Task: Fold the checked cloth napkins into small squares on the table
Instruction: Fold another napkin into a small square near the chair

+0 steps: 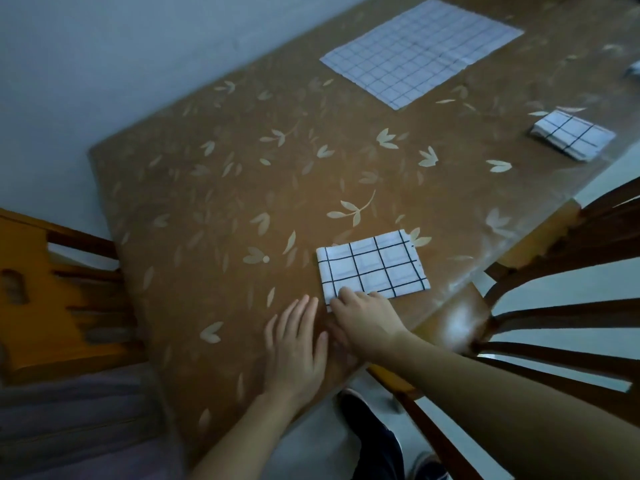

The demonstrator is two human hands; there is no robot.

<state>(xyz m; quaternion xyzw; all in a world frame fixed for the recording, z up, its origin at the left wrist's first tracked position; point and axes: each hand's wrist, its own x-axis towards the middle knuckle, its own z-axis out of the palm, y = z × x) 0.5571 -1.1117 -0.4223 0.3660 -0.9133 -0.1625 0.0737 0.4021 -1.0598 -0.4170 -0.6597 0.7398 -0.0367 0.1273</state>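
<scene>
Half-folded checked napkin [372, 266] lies near front edge of brown leaf-patterned table [214, 188]. Right hand [363, 318] pinches its near left corner, fingers curled, though blur hides exact grip. Left hand [296, 348] rests flat just beside it, fingers straight, slightly spread. Unfolded napkin [420, 51] lies far back; small folded square [571, 135] far right. Wooden chair [554, 306] at right.

no readable text, labels or numbers anywhere — only check and leaf patterns.

We see a brown leaf-patterned tabletop [214, 174]; one open napkin [420, 51], a half-folded napkin [372, 266], a folded square [573, 135]; perhaps another at the edge [634, 69].
</scene>
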